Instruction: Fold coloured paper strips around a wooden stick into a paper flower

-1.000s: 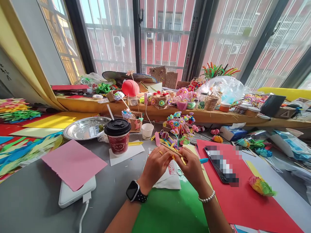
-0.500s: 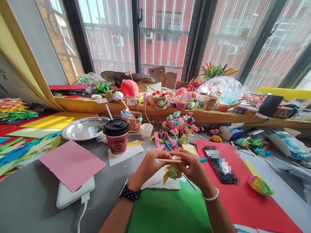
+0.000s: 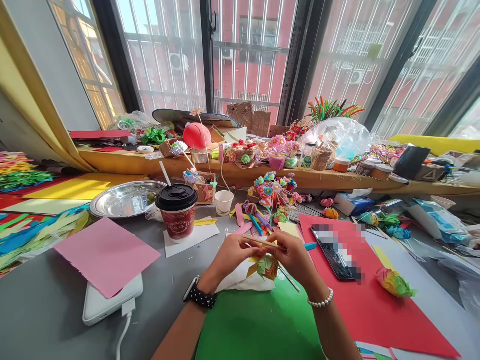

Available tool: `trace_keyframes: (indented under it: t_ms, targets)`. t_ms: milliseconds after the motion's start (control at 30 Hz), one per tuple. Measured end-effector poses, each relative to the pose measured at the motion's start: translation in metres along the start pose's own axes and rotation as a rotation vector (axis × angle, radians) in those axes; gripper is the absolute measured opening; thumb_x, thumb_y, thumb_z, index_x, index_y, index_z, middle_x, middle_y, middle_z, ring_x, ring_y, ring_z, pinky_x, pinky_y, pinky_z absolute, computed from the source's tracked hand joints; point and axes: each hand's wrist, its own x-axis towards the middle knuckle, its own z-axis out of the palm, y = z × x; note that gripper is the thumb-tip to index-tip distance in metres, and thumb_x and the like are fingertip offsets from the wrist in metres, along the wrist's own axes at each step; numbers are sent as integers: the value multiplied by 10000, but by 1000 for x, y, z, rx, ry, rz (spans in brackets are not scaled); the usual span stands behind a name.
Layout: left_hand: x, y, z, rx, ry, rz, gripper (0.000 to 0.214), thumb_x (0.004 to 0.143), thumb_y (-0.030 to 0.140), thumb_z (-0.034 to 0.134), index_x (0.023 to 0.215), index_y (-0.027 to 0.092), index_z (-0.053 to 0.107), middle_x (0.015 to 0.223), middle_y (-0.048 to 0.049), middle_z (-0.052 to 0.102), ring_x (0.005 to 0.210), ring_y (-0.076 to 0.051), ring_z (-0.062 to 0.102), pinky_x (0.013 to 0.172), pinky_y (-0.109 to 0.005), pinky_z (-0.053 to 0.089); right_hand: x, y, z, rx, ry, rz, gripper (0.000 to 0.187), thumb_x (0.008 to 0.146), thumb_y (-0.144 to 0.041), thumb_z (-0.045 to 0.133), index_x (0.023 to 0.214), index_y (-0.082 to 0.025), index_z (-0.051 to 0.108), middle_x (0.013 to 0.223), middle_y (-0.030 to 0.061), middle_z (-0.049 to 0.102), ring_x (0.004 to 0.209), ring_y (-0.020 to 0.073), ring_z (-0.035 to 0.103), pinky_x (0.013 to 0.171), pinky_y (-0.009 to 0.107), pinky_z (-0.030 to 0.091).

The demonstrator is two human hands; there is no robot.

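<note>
My left hand [image 3: 234, 255] and my right hand [image 3: 295, 256] are close together over the green board [image 3: 258, 325]. Between their fingertips runs a thin wooden stick [image 3: 263, 242], which both hands pinch. A blue tip [image 3: 310, 246] pokes out past my right hand; whether it belongs to the stick I cannot tell. Just under the fingers hangs a folded-paper flower [image 3: 267, 267] in green, yellow and orange, partly covered by my hands. White paper [image 3: 240, 280] lies beneath.
A lidded cup [image 3: 177, 212] and a metal plate [image 3: 125, 200] stand at left, behind pink paper [image 3: 108, 255] on a white power bank [image 3: 112, 302]. To the right, a phone [image 3: 333, 252] and another paper flower [image 3: 394, 283] rest on red card [image 3: 375, 310].
The paper flower has turned and shows more of its rounded petals. The stick now slopes down to the right. The whole view has shifted slightly.
</note>
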Motion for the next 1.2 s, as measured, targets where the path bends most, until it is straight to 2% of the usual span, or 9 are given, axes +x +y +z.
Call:
trace_keyframes:
  t_ms: [100,200,367,600,867,1133,1200]
  targets:
    - [-2,3,-1,1,-19,-29,240,636,311,611,772,121,661,781,-58,666,735,-172,588,659,-250,444,0,-2,-1,48,-24,29,118,739,-257,556,682,-157,584,534,-28,504,459,75,375,423,186,286]
    - [-3,4,-3,-3,-41,-55,230,617,342,631,676,121,640,662,-21,633,642,-132,558,595,-223,419,0,-3,-2,85,-48,56,184,728,-320,566,666,-148,582,518,-34,467,461,70,341,417,186,256]
    - [-1,-1,-8,-65,-137,-104,237,577,345,662,651,123,627,623,2,608,627,-120,544,620,-232,413,0,2,-6,181,-211,101,297,741,-420,520,707,-132,583,519,-41,398,470,65,283,411,190,218]
    - [-1,-3,-12,-70,-141,-135,218,579,322,660,662,125,619,632,8,606,633,-114,542,631,-229,408,-1,8,-6,282,-285,157,283,742,-403,519,779,-128,575,561,-42,387,496,64,270,429,188,223]
    - [-3,2,-13,-21,-140,-132,227,590,325,652,685,125,601,661,5,598,644,-107,537,600,-212,399,0,3,-6,256,-268,165,292,725,-425,526,753,-135,556,554,-51,366,484,61,260,416,185,212]
    - [-1,1,-15,48,-113,-126,202,599,309,633,661,123,580,631,7,591,617,-112,539,577,-217,414,0,-2,0,130,-210,122,164,750,-304,507,735,-150,560,519,-58,360,461,62,260,403,182,199]
    - [-1,-2,-16,58,-99,-137,197,596,301,632,638,118,573,596,8,581,593,-113,535,564,-221,414,0,-3,3,77,-181,86,145,757,-280,500,727,-157,569,526,-48,402,465,67,291,410,185,219]
